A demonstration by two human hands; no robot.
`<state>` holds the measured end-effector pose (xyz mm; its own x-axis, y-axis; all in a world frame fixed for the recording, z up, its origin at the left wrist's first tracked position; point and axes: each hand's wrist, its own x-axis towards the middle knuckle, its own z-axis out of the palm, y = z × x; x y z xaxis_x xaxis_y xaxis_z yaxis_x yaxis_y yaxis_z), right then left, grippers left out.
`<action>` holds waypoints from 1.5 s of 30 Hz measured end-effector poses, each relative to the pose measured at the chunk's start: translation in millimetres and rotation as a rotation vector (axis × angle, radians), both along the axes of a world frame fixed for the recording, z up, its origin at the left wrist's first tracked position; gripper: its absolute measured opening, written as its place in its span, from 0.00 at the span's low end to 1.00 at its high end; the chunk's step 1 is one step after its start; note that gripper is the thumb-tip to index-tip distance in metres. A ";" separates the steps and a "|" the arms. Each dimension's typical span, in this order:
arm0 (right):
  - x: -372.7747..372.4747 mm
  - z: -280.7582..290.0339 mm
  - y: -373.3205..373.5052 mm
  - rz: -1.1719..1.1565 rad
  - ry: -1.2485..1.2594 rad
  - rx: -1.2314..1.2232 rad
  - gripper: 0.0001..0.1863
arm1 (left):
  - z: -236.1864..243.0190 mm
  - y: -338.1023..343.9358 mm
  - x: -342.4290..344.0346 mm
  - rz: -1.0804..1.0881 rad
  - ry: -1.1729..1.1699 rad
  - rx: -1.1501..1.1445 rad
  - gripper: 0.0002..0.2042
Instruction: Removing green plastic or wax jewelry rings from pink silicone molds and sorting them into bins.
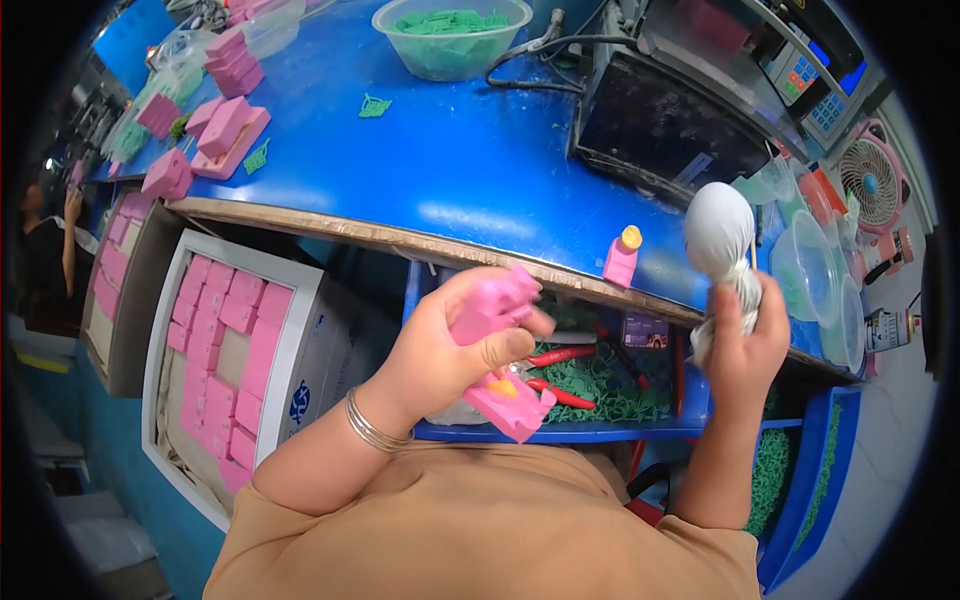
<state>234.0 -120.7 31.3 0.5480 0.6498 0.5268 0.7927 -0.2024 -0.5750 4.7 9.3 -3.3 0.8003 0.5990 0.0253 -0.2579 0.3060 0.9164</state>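
Observation:
My left hand (pixel 425 345) is closed around a pink rubber mould (pixel 515 412), whose two parts stand apart, one above the thumb and one below. A yellow spot shows on the lower part; the upper part is blurred. Raised at the right, my right hand (pixel 745 340) grips the gathered neck of a white cloth dusting pouch (pixel 718 228), its round end pointing up. Between the hands, on the table's front edge, a small pink block with a yellow top (pixel 620 264) stands upright. Below the mould, red-handled pliers (pixel 562 396) lie in an open drawer.
The drawer (pixel 600 432) holds green scraps. A white box (pixel 285 345) of pink moulds stands at lower left. More pink moulds (pixel 225 140) lie on the blue table (pixel 420 170). A bowl of green pieces (pixel 440 60) and a dark machine (pixel 670 120) are behind; clear bowls (pixel 805 265) stand right.

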 end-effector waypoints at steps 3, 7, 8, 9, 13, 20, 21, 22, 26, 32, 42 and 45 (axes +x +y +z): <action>19.4 1.7 13.0 -0.164 -0.200 -0.128 0.13 | 6.9 0.7 2.8 -0.037 0.174 -0.064 0.18; -8.3 1.2 30.6 -0.248 -0.690 -0.042 0.18 | 0.1 -2.7 0.7 -0.069 0.175 -0.115 0.19; -19.0 3.0 33.7 -0.106 -0.589 -0.121 0.17 | -3.8 -2.7 -1.0 -0.080 0.176 -0.048 0.18; -27.9 3.6 36.7 0.037 -0.486 -0.197 0.17 | -5.4 -3.1 -3.0 -0.089 0.178 0.021 0.18; -36.5 -7.6 55.4 0.077 -0.481 -0.214 0.14 | 6.8 -7.7 0.5 0.007 0.150 0.013 0.19; -46.8 -18.3 54.8 0.459 0.204 0.207 0.11 | 0.5 -3.5 -5.5 0.451 0.319 1.241 0.23; -48.5 -14.8 52.0 0.542 0.155 0.301 0.12 | -1.9 -0.6 -6.3 0.450 0.318 1.239 0.23; -50.5 -8.7 48.2 0.608 0.078 0.291 0.14 | -5.7 5.2 -7.9 0.451 0.274 1.370 0.22; -59.3 -2.7 42.3 0.835 -0.075 0.224 0.17 | -0.1 4.1 -6.1 0.494 0.242 1.499 0.19; -61.0 -5.6 42.9 0.919 -0.109 0.112 0.13 | 1.9 -1.1 -7.4 0.422 0.275 1.413 0.15; -75.2 -32.4 42.4 0.684 -0.135 0.082 0.18 | 7.1 -14.2 -2.6 0.060 0.311 1.069 0.13; -76.0 -28.2 49.8 0.653 -0.001 0.043 0.17 | 6.8 -12.9 -4.0 -0.046 0.286 0.999 0.11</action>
